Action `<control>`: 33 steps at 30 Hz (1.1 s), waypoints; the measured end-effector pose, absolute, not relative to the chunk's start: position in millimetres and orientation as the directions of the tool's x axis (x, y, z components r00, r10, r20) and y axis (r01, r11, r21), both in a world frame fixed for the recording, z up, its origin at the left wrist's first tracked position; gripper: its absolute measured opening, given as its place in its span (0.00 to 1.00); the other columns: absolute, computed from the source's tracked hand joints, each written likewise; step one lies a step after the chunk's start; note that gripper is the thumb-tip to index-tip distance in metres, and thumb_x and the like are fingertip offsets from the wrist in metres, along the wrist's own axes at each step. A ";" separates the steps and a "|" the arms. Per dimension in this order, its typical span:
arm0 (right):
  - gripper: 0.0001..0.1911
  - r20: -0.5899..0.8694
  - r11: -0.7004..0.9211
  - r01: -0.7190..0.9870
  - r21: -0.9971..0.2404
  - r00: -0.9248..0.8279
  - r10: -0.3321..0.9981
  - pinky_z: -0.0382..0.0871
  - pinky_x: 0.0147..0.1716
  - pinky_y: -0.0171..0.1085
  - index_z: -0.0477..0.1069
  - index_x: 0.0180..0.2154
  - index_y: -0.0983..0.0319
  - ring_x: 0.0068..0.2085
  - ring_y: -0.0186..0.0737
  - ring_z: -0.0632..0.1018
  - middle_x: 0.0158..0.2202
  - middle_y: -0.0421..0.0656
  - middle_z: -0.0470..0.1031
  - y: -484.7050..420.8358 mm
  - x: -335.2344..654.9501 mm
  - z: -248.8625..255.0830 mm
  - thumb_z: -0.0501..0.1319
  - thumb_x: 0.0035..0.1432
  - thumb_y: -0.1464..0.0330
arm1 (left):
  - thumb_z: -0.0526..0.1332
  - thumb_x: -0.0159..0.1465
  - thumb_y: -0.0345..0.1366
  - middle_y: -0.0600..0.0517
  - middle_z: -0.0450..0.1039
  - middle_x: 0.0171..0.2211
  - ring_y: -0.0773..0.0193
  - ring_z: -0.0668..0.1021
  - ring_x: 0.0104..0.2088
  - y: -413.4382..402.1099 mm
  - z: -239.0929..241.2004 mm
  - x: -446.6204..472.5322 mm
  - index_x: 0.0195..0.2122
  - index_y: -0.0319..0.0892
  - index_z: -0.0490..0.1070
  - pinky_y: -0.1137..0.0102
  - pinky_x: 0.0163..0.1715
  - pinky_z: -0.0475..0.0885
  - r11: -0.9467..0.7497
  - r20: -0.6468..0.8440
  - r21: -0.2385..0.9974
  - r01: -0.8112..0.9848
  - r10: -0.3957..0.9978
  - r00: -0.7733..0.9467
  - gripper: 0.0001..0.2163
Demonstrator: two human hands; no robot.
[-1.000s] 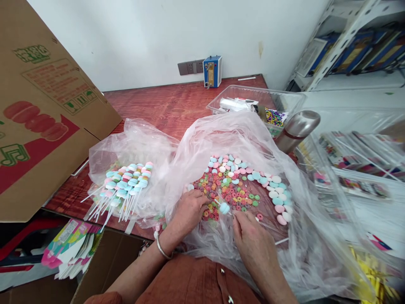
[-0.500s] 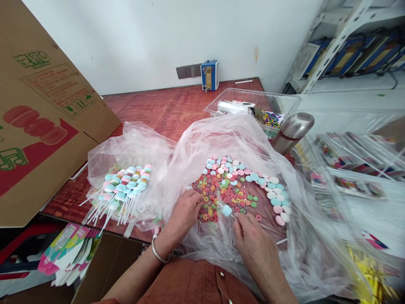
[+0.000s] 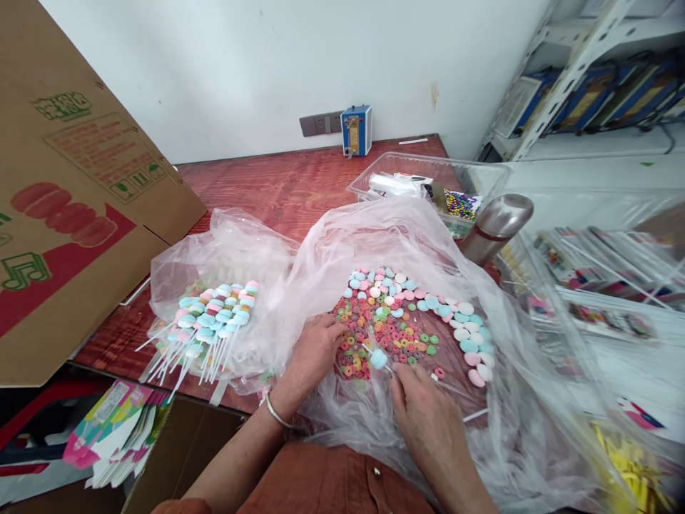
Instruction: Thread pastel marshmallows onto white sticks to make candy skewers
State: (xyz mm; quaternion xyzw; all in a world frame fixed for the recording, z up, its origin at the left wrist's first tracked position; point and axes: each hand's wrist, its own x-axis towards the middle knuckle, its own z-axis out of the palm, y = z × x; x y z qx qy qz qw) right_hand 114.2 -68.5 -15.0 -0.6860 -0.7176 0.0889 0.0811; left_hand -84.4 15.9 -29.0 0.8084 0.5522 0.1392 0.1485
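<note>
My right hand [image 3: 425, 400] is closed on a thin white lollipop stick, with a pale blue candy piece [image 3: 378, 358] threaded near its tip. To the left, my left hand [image 3: 318, 348] has its fingers curled together at the edge of the coloured ring cereal [image 3: 393, 332]; whatever is between the fingertips is hidden. The loose cereal lies on a clear plastic bag [image 3: 342, 250]. Pink, white and blue button-shaped candies [image 3: 471, 335] curve around the cereal's far and right sides. Finished-looking candy skewers [image 3: 217, 310] on white sticks are piled further left.
A large cardboard box [image 3: 80, 178] stands at the left. Behind the bag are a clear plastic tray [image 3: 374, 170] and a steel flask [image 3: 495, 225]. A blue device [image 3: 357, 132] sits by the wall. Card packets [image 3: 110, 428] lie below the table's front edge.
My right hand has shifted slightly left and down with the skewer. My left hand stays by the cereal, its fingers slightly higher. The camera view has moved a little.
</note>
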 end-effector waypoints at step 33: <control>0.13 -0.094 0.193 0.971 -0.139 -0.207 0.974 0.61 0.25 0.34 0.76 0.37 0.61 0.30 0.40 0.78 0.36 0.45 0.76 -25.8 78.6 5.9 0.54 0.62 0.79 | 0.57 0.65 0.27 0.48 0.77 0.35 0.58 0.76 0.39 16.8 -32.7 -86.6 0.37 0.42 0.75 0.63 0.45 0.70 -0.279 0.103 0.625 0.729 0.955 0.278 0.07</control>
